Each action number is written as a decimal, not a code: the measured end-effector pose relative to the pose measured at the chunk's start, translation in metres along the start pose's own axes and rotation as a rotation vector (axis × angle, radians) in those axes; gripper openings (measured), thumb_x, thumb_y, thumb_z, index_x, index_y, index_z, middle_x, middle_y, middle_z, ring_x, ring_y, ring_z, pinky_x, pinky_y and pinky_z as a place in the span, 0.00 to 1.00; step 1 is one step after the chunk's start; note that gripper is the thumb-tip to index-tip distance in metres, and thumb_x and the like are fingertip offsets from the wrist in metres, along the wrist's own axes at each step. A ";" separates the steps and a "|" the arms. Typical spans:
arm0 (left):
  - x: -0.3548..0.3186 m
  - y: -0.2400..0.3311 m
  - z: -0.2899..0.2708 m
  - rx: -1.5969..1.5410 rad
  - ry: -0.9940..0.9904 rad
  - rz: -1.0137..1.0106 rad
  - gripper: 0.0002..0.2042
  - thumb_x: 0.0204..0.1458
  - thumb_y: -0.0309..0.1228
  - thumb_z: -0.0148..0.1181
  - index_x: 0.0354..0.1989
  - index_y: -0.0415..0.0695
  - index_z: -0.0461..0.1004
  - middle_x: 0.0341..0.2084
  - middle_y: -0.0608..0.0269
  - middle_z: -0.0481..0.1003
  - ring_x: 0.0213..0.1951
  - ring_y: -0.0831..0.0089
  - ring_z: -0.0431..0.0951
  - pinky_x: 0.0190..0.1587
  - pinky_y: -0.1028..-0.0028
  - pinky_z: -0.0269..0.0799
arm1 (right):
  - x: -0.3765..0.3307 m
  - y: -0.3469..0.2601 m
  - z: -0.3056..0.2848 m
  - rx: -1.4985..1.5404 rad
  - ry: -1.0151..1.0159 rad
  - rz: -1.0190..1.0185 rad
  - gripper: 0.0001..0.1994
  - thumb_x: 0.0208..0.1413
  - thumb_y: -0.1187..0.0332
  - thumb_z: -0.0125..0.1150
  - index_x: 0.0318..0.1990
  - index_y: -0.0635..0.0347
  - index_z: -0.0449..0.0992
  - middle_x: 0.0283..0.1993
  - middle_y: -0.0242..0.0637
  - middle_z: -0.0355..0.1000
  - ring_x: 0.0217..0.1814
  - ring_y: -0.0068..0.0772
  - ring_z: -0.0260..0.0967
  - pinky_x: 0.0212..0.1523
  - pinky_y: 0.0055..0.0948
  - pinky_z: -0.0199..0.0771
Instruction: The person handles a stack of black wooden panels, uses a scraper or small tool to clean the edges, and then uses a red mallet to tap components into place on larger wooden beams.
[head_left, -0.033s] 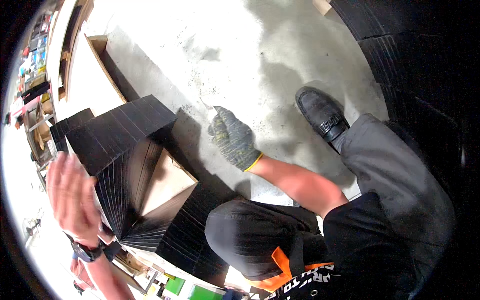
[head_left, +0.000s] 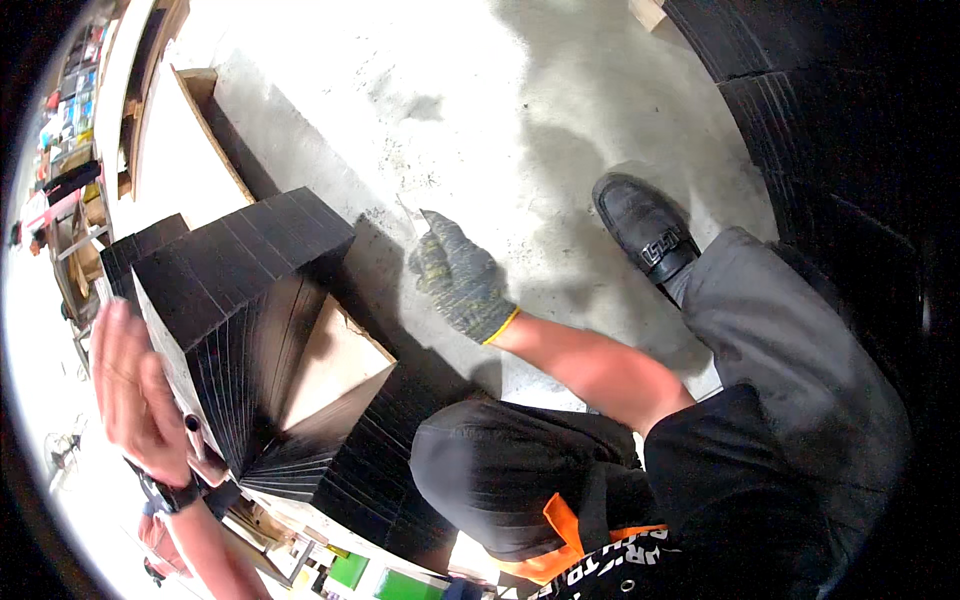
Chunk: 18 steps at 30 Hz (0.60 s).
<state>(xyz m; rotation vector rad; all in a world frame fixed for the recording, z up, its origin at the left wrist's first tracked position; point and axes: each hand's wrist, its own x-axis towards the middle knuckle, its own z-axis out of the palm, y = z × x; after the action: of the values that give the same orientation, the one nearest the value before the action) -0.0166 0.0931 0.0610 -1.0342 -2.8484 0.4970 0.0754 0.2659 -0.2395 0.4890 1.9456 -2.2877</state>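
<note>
Left hand (head_left: 140, 405) bare, fingers extended, beside black stack (head_left: 245, 260); contact unclear. Gloved right hand (head_left: 462, 280) curled round thin pale tool (head_left: 409, 213), above grey floor (head_left: 470, 110). Black shoe (head_left: 640, 222) well apart.

Thin pale thing (head_left: 407, 214) mostly hidden by right hand (head_left: 460, 280); left forearm (head_left: 213, 550) cut by lower edge; shelf clutter (head_left: 72, 125) too small.

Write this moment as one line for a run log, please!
left hand: bare, open, beside black stack, contact unclear | right hand: gloved, over floor, thin pale object projecting, grip unclear
</note>
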 end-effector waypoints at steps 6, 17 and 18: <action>-0.060 -0.040 0.075 -0.552 0.091 -0.612 0.26 0.66 0.43 0.37 0.67 0.38 0.55 0.66 0.52 0.57 0.69 0.62 0.52 0.69 0.66 0.43 | 0.006 -0.027 0.038 0.188 -0.123 0.179 0.16 0.64 0.64 0.45 0.56 0.61 0.65 0.27 0.36 0.71 0.25 0.35 0.71 0.31 0.36 0.72; -0.078 -0.044 0.078 -0.624 0.045 -0.845 0.29 0.65 0.48 0.36 0.63 0.34 0.59 0.60 0.51 0.63 0.63 0.64 0.60 0.67 0.69 0.47 | 0.013 0.002 0.075 -0.129 -0.112 -0.019 0.19 0.62 0.67 0.45 0.57 0.68 0.64 0.48 0.54 0.74 0.44 0.48 0.75 0.43 0.45 0.75; -0.075 -0.044 0.079 -0.630 0.045 -0.845 0.29 0.65 0.48 0.36 0.63 0.34 0.59 0.60 0.51 0.63 0.63 0.64 0.60 0.67 0.69 0.47 | 0.013 0.010 0.078 -0.242 -0.025 -0.147 0.19 0.61 0.67 0.46 0.57 0.69 0.63 0.44 0.53 0.74 0.42 0.47 0.75 0.41 0.46 0.74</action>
<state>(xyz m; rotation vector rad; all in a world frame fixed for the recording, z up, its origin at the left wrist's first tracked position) 0.0010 -0.0082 0.0041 0.2136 -3.0652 -0.4997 0.0517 0.1902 -0.2426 0.2998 2.2750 -2.0829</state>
